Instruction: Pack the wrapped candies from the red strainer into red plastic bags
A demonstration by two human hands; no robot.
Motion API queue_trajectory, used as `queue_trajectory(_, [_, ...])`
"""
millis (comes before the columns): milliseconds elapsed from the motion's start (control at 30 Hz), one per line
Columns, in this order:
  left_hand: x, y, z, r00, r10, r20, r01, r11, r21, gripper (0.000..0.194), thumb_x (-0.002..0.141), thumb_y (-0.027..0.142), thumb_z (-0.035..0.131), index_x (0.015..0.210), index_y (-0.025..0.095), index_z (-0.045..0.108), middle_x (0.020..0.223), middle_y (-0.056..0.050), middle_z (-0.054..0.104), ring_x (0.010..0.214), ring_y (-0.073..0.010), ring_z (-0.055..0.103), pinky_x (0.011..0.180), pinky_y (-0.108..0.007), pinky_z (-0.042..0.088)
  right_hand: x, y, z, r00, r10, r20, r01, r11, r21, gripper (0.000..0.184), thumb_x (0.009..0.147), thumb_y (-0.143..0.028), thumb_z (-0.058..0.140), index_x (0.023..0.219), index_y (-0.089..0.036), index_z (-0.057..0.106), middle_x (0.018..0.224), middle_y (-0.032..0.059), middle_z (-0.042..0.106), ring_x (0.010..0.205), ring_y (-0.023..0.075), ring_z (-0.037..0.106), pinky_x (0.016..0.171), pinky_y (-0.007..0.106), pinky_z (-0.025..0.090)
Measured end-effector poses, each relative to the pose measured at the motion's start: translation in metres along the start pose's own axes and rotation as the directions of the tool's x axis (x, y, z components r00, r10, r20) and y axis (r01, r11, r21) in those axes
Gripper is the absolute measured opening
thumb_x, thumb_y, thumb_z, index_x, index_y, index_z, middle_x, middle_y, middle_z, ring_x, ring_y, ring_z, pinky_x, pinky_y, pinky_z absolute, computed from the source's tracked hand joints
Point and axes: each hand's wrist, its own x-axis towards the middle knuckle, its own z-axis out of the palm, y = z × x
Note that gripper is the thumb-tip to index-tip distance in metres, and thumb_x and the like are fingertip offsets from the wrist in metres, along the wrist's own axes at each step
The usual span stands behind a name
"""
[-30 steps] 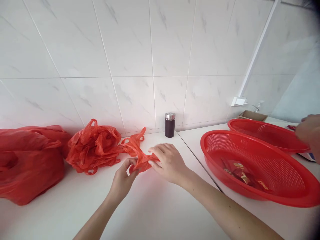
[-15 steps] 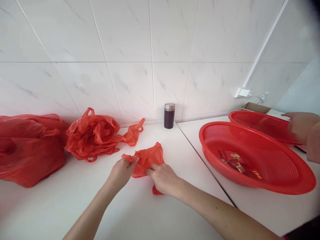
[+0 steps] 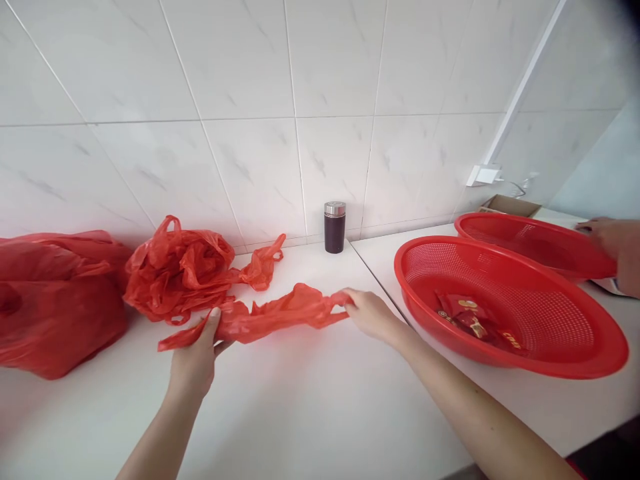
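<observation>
Tabletop below, left hand and right hand now stretch the red bag.

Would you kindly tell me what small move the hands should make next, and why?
I would probably ease the right hand slightly away from the left hand, because the red bag held between them looks bunched and creased along its middle.

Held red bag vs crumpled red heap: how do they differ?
The held bag is pulled lengthwise between the left hand and right hand; the crumpled heap sits bunched, ungripped. The held bag forms a long, narrow strip; the crumpled heap is a bulkier, rounded tangle. Both are thin red plastic with loop handles.
</observation>
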Motion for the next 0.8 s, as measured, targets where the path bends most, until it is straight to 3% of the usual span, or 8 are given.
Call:
queue_trajectory(67, [0.006, -0.006, -0.005, 0.999, 0.002, -0.035, 0.001, 0.995, 0.103, 0.027, 0.074, 0.044, 0.071, 0.085, 0.021, 0.063, 0.087, 0.000, 0.065, 0.074, -0.0134, 0.062, 0.070, -0.030, 0.060, 0.001, -0.010, -0.008, 0.998, -0.009, -0.062, 0.040, 0.855, 0.516, 0.021, 0.086, -0.023, 0.041, 0.099, -0.023, 0.057, 0.077, 0.0003, 0.060, 0.073, 0.0153, 0.060, 0.064, 0.027, 0.044])
queue_trajectory(167, [0.012, -0.009, -0.014, 0.998, -0.061, -0.026, 0.064, 0.982, 0.179, 0.032, 0.067, 0.043, 0.075, 0.078, 0.018, 0.059, 0.068, 0.001, 0.057, 0.053, -0.0110, 0.052, 0.071, -0.044, 0.060, 0.003, -0.018, -0.015, 0.991, 0.061, -0.115, 0.084, 0.375, 0.923, 0.018, 0.074, -0.023, 0.054, 0.092, -0.021, 0.054, 0.061, -0.0065, 0.044, 0.064, 0.0125, 0.055, 0.063, 0.027, 0.045])
queue_trajectory(300, [-0.013, 0.003, -0.010, 0.970, 0.211, -0.125, -0.171, 0.946, 0.274, 0.032, 0.070, 0.039, 0.071, 0.093, 0.024, 0.056, 0.089, -0.002, 0.057, 0.087, -0.0212, 0.060, 0.102, -0.054, 0.043, 0.005, -0.019, -0.011, 0.986, 0.135, -0.100, 0.051, 0.326, 0.944, 0.016, 0.071, -0.024, 0.055, 0.087, -0.021, 0.052, 0.052, -0.0098, 0.038, 0.045, 0.0071, 0.035, 0.047, 0.022, 0.034])
queue_trajectory(400, [-0.050, 0.004, 0.019, 0.705, 0.681, 0.197, -0.667, 0.544, 0.508, 0.016, 0.079, 0.036, 0.064, 0.093, 0.029, 0.061, 0.118, -0.005, 0.055, 0.119, -0.0277, 0.050, 0.109, -0.049, 0.035, 0.002, -0.028, 0.003, 0.987, 0.130, -0.093, 0.031, 0.413, 0.910, 0.011, 0.075, -0.026, 0.051, 0.084, -0.020, 0.051, 0.056, -0.0066, 0.050, 0.040, 0.0057, 0.031, 0.041, 0.020, 0.028])
queue_trajectory(467, [-0.062, -0.008, 0.043, 0.516, 0.635, 0.575, -0.834, 0.217, 0.508, 0.010, 0.082, 0.034, 0.060, 0.089, 0.031, 0.067, 0.137, -0.005, 0.047, 0.131, -0.0340, 0.040, 0.108, -0.053, 0.034, -0.004, -0.039, 0.013, 0.993, 0.079, -0.088, 0.046, 0.435, 0.899, 0.010, 0.079, -0.029, 0.049, 0.084, -0.020, 0.050, 0.061, -0.0050, 0.054, 0.039, 0.0051, 0.032, 0.040, 0.020, 0.028])
queue_trajectory(500, [-0.060, -0.017, 0.053, 0.504, 0.549, 0.667, -0.839, 0.129, 0.528, 0.014, 0.083, 0.034, 0.058, 0.092, 0.031, 0.068, 0.144, -0.005, 0.042, 0.136, -0.0368, 0.033, 0.108, -0.056, 0.032, -0.008, -0.046, 0.017, 0.996, 0.043, -0.077, 0.050, 0.441, 0.896, 0.011, 0.082, -0.031, 0.047, 0.085, -0.021, 0.051, 0.063, -0.0045, 0.056, 0.039, 0.0050, 0.033, 0.040, 0.020, 0.028])
queue_trajectory(633, [-0.015, -0.039, 0.061, 0.749, 0.413, 0.518, -0.601, 0.097, 0.793, 0.028, 0.089, 0.023, 0.042, 0.103, 0.022, 0.066, 0.119, -0.013, 0.062, 0.110, -0.0314, 0.057, 0.093, -0.045, 0.047, -0.034, -0.053, 0.023, 0.997, -0.070, 0.037, 0.002, 0.492, 0.871, 0.017, 0.090, -0.035, 0.040, 0.095, -0.023, 0.052, 0.071, -0.0034, 0.059, 0.038, 0.0044, 0.031, 0.040, 0.019, 0.026])
queue_trajectory(800, [0.039, -0.020, 0.022, 0.831, 0.423, 0.361, -0.426, 0.068, 0.902, 0.037, 0.087, 0.017, 0.034, 0.114, 0.013, 0.059, 0.119, -0.021, 0.056, 0.102, -0.0388, 0.059, 0.073, -0.047, 0.049, -0.051, -0.010, 0.003, 0.984, -0.072, 0.161, -0.079, 0.635, 0.768, 0.024, 0.094, -0.035, 0.038, 0.105, -0.023, 0.055, 0.078, -0.0019, 0.058, 0.042, 0.0047, 0.030, 0.041, 0.020, 0.025])
